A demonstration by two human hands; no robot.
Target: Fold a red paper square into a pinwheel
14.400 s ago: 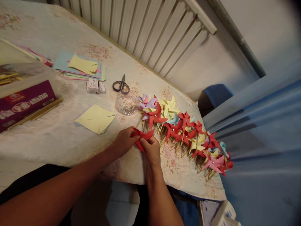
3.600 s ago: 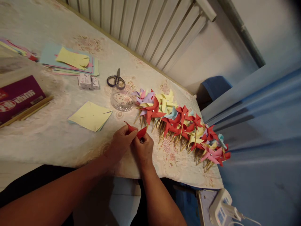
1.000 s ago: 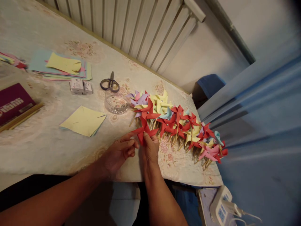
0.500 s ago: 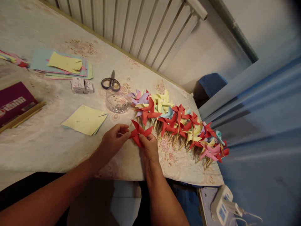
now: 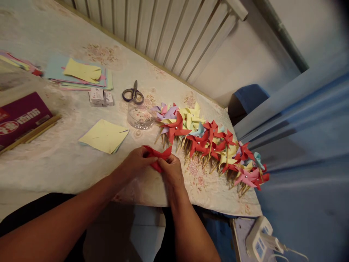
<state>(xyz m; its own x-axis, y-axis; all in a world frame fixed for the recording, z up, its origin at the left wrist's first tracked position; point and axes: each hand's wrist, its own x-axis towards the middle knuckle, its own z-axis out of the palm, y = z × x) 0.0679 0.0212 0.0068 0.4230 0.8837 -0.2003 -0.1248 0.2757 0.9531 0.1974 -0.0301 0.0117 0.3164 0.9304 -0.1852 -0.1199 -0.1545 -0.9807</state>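
Note:
A red paper pinwheel point(image 5: 156, 151) is held between my two hands above the front part of the table. My left hand point(image 5: 139, 160) grips its left side, with the thumb reaching across to the middle. On the right side, my right hand point(image 5: 171, 169) pinches it with the thumb near the centre. The fingers cover much of the paper, and I cannot make out a stick on it. Left of my hands lies a stack of cut yellow paper squares point(image 5: 105, 135). A clear round tub point(image 5: 141, 118) of small metal pins stands beyond them.
Several finished pinwheels point(image 5: 212, 145) on sticks lie in a row at the right. Scissors point(image 5: 133, 95), small white boxes point(image 5: 100, 97), coloured paper sheets point(image 5: 54, 71) and a purple box point(image 5: 24, 118) with sticks are further left. A power strip point(image 5: 259, 238) sits below the right edge.
My left hand has moved in toward the middle of the pinwheel, and its thumb now meets the right one. The pinwheel's blades are tilted and partly folded between the fingers. The view has shifted slightly.

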